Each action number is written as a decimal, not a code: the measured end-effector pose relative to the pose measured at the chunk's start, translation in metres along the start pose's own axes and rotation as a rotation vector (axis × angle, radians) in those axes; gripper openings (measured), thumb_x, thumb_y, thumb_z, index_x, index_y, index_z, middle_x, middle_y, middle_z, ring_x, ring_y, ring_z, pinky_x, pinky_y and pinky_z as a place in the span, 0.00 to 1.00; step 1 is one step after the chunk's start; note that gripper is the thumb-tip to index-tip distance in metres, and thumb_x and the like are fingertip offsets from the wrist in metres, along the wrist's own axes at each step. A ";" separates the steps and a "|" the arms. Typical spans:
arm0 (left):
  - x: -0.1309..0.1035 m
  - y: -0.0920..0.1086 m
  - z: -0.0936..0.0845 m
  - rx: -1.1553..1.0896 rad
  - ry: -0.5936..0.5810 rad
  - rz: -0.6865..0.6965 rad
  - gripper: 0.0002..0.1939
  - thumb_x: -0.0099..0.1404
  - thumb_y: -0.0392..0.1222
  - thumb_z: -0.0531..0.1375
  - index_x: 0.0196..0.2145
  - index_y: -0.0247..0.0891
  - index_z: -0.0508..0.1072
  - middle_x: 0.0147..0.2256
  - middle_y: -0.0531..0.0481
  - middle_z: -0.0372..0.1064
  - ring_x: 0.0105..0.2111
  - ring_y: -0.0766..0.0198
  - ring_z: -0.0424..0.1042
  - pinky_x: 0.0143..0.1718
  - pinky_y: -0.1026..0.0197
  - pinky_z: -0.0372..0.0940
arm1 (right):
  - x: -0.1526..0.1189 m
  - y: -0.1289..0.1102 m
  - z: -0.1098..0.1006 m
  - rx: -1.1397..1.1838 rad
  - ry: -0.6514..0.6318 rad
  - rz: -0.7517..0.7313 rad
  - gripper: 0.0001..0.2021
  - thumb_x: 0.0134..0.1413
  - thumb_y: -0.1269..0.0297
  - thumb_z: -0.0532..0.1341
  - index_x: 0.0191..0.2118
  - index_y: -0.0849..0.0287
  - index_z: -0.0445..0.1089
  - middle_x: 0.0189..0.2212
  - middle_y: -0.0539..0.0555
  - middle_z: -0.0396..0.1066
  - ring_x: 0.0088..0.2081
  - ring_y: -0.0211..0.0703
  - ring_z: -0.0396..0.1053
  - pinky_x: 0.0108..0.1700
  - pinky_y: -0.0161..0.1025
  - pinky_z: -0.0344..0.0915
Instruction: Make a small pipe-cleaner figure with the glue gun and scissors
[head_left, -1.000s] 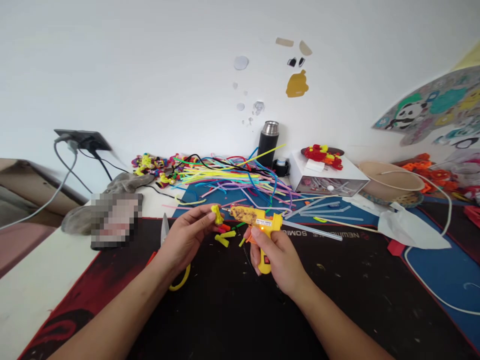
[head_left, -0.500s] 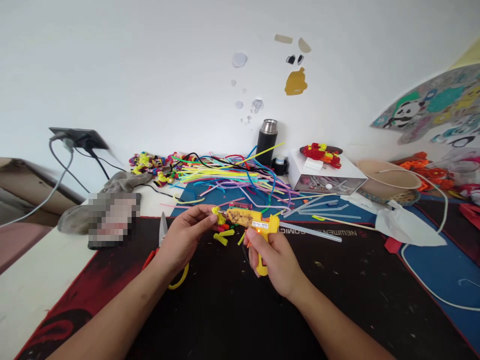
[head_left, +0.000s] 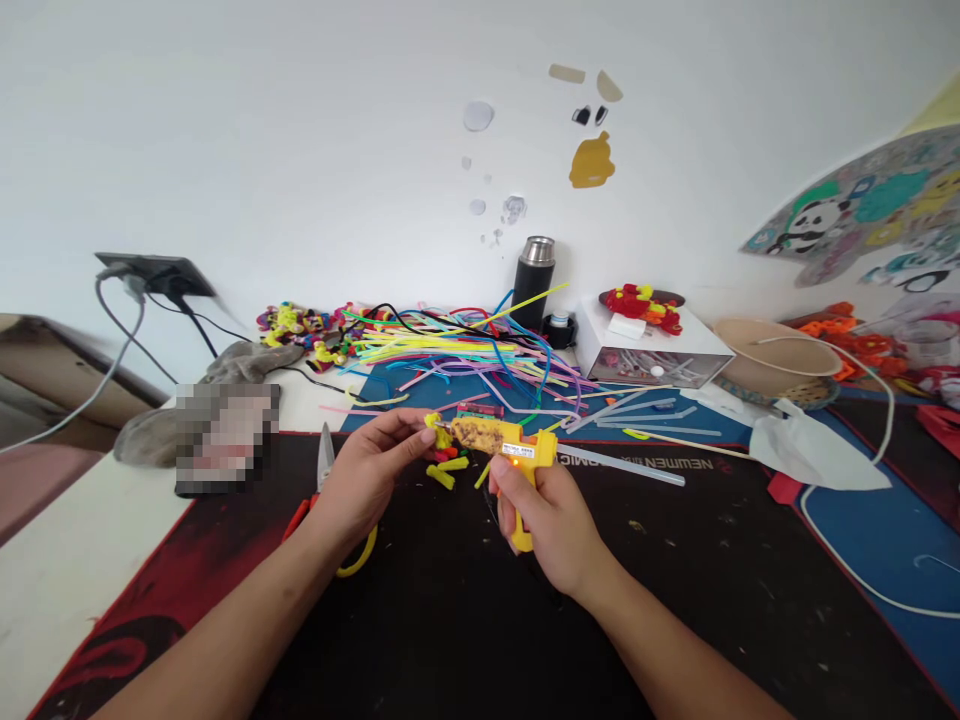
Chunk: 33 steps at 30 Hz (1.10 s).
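My right hand [head_left: 544, 510] is closed around the handle of a yellow hot glue gun [head_left: 529, 455]. A clear glue stick [head_left: 622, 465] sticks out of its back end, and a small orange light glows on its side. Between the thumb and fingers of my left hand [head_left: 375, 465] is a small yellow pipe cleaner piece [head_left: 437, 428], partly covered by the fingers. The gun's nozzle is at this piece; whether it touches, I cannot tell. Short yellow pipe cleaner bits [head_left: 444, 474] lie on the mat just below. Scissors [head_left: 325, 455] with red and yellow handles lie partly under my left forearm.
A pile of long pipe cleaners [head_left: 465, 345] spreads along the wall, by a black thermos [head_left: 534, 285]. To its right stand a white box [head_left: 652, 350] and a beige bowl [head_left: 776, 350]. Loose glue sticks [head_left: 645, 415] lie behind the black mat [head_left: 712, 560]. A power strip [head_left: 157, 275] is at left.
Both hands, the glue gun and the yellow piece hold nearly the same position. The whole view has shifted very slightly.
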<state>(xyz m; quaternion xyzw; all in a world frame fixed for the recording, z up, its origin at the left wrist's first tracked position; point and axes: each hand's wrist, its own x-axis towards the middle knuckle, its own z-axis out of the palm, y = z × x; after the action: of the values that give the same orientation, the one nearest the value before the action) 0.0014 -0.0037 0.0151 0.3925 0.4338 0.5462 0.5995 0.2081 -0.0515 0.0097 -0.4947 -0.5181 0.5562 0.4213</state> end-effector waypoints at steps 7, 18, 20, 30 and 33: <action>0.000 0.000 0.000 0.002 0.001 -0.003 0.19 0.46 0.48 0.83 0.34 0.39 0.86 0.32 0.50 0.81 0.29 0.65 0.75 0.33 0.64 0.73 | 0.000 0.000 0.000 -0.007 0.009 -0.009 0.32 0.65 0.30 0.60 0.27 0.56 0.70 0.13 0.48 0.64 0.17 0.37 0.62 0.23 0.36 0.59; -0.002 -0.001 -0.001 0.004 -0.020 -0.012 0.19 0.47 0.49 0.84 0.34 0.40 0.87 0.32 0.50 0.82 0.30 0.66 0.77 0.35 0.67 0.74 | 0.000 -0.002 0.000 -0.049 0.038 0.012 0.34 0.62 0.26 0.59 0.26 0.56 0.69 0.13 0.49 0.64 0.17 0.38 0.62 0.24 0.37 0.60; -0.002 0.000 -0.001 0.006 -0.014 -0.013 0.20 0.46 0.49 0.84 0.34 0.40 0.87 0.32 0.50 0.82 0.30 0.66 0.77 0.35 0.67 0.74 | 0.000 -0.002 0.000 -0.047 0.034 0.017 0.34 0.61 0.26 0.59 0.25 0.55 0.68 0.13 0.49 0.64 0.17 0.38 0.62 0.24 0.37 0.59; 0.000 -0.001 -0.002 0.015 -0.020 0.005 0.19 0.48 0.49 0.83 0.35 0.40 0.87 0.34 0.49 0.83 0.31 0.65 0.77 0.35 0.66 0.75 | -0.002 -0.002 0.001 -0.064 0.011 0.021 0.34 0.63 0.28 0.59 0.22 0.56 0.66 0.13 0.48 0.63 0.16 0.36 0.61 0.23 0.35 0.59; 0.000 -0.002 -0.003 0.021 -0.024 0.003 0.19 0.48 0.50 0.83 0.36 0.40 0.87 0.34 0.49 0.83 0.31 0.65 0.77 0.35 0.66 0.74 | -0.002 -0.002 0.001 -0.068 0.021 0.010 0.33 0.64 0.29 0.59 0.23 0.55 0.66 0.13 0.48 0.63 0.16 0.36 0.62 0.23 0.35 0.59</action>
<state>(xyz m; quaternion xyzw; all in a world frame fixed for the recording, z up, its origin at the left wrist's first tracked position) -0.0007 -0.0040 0.0124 0.4061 0.4318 0.5376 0.5997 0.2070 -0.0537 0.0119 -0.5169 -0.5298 0.5353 0.4069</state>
